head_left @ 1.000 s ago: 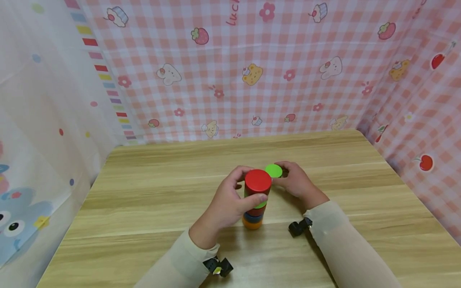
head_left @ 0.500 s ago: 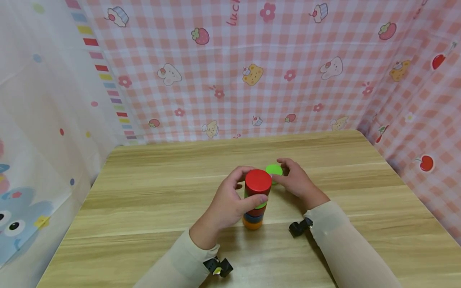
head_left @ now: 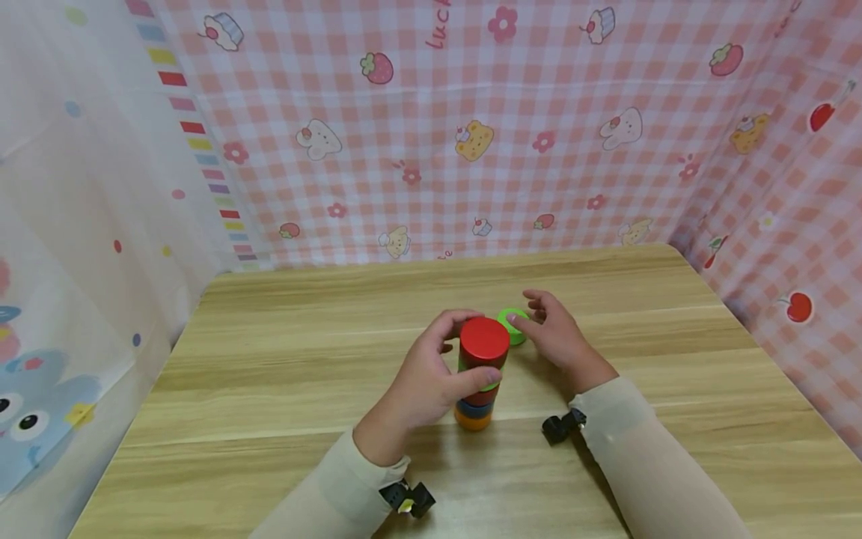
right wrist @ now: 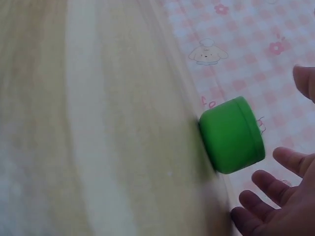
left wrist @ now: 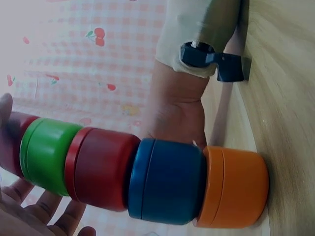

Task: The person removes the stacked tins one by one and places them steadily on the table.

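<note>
A stack of small round lidded jars stands upright on the table, with a red jar on top. Below it, in the left wrist view, come a green jar, another red jar, a blue jar and an orange jar at the base. My left hand grips the stack near its top, thumb on the near side. Behind it to the right, a separate green jar sits on the table. My right hand hovers beside that jar, fingers spread and apart from it in the right wrist view.
The wooden table ends at a pink checked cloth at the back. A white patterned cloth hangs at the left. Each sleeve carries a small black camera, one on the left wrist and one on the right.
My right hand's fingers have opened away from the single green jar, which now shows standing on the table. My left hand and the stack hold still.
</note>
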`<state>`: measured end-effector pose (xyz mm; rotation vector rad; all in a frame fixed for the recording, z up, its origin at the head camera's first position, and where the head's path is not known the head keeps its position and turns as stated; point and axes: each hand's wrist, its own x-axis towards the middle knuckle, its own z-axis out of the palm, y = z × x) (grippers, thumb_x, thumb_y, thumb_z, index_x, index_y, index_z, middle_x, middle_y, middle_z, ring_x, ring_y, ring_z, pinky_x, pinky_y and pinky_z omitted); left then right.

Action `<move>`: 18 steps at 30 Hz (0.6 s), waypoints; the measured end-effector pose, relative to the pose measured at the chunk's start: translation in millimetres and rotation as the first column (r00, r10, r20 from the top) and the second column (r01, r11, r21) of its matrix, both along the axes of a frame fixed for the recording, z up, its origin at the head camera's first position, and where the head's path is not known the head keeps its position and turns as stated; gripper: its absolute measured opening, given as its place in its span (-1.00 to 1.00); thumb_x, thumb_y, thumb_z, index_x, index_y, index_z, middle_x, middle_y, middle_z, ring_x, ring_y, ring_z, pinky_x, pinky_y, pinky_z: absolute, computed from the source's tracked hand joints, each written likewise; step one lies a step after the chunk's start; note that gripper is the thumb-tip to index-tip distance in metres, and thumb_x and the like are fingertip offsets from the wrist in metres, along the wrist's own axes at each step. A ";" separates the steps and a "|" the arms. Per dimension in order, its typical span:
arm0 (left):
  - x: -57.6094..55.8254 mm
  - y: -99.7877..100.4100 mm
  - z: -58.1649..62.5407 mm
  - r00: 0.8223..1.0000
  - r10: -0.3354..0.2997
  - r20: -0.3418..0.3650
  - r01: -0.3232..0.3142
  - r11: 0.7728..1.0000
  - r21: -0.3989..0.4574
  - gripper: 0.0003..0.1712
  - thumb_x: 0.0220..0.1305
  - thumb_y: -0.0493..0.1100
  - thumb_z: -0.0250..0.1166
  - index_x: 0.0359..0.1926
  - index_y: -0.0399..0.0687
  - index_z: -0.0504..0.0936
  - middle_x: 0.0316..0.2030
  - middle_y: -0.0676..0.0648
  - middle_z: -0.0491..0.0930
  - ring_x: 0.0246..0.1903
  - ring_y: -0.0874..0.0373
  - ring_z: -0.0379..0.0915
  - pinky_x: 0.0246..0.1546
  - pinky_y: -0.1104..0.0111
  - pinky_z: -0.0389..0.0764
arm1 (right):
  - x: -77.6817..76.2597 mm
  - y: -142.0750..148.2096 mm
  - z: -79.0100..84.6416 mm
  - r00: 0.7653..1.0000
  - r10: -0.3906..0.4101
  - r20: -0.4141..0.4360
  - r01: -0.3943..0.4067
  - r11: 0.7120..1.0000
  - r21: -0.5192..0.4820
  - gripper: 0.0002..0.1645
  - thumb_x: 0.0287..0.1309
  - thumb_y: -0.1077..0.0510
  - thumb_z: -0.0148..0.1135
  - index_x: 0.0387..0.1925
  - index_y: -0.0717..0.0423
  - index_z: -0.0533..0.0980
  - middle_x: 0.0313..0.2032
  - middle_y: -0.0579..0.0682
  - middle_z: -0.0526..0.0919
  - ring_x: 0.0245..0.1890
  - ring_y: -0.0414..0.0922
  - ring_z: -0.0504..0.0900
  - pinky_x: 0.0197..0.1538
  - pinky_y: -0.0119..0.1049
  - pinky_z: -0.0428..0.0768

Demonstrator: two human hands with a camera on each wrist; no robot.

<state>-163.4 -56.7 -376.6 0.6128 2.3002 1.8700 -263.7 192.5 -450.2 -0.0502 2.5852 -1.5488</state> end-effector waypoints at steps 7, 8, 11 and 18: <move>-4.0 -3.5 -2.0 0.999 -0.041 0.013 0.041 0.999 0.005 -0.26 0.23 -0.09 0.54 0.39 0.10 0.45 0.24 0.08 0.57 0.29 0.11 0.39 0.36 -0.10 0.30 | 6.2 0.0 19.9 0.993 -0.044 -0.113 0.033 0.995 -0.096 -0.15 0.45 -0.22 0.26 0.54 0.11 0.26 0.51 0.21 0.31 0.55 0.19 0.20 0.54 0.22 0.23; -4.7 -3.8 -2.7 0.999 -0.045 0.017 0.045 0.999 0.005 -0.26 0.23 -0.09 0.54 0.38 0.11 0.46 0.24 0.07 0.57 0.29 0.11 0.39 0.36 -0.09 0.30 | 7.4 -0.4 23.2 0.990 -0.042 -0.135 0.026 0.993 -0.114 -0.18 0.46 -0.19 0.25 0.53 0.14 0.27 0.50 0.20 0.33 0.54 0.19 0.21 0.54 0.21 0.23; -6.4 -4.0 -4.7 0.998 -0.051 0.028 0.051 0.999 0.001 -0.28 0.22 -0.09 0.55 0.37 0.11 0.47 0.23 0.08 0.57 0.28 0.11 0.39 0.35 -0.06 0.30 | 11.9 -2.8 32.9 0.980 -0.035 -0.197 0.002 0.986 -0.167 -0.27 0.50 -0.07 0.24 0.49 0.20 0.31 0.48 0.18 0.37 0.52 0.18 0.25 0.54 0.19 0.25; -8.7 -2.9 -8.8 0.997 -0.069 0.040 0.070 0.998 -0.009 -0.29 0.20 -0.10 0.55 0.34 0.11 0.48 0.20 0.07 0.58 0.27 0.10 0.40 0.36 -0.09 0.29 | 27.0 -9.7 53.8 0.955 0.027 -0.295 -0.100 0.966 -0.237 -0.39 0.54 0.06 0.18 0.47 0.22 0.35 0.45 0.17 0.42 0.49 0.12 0.29 0.53 0.20 0.26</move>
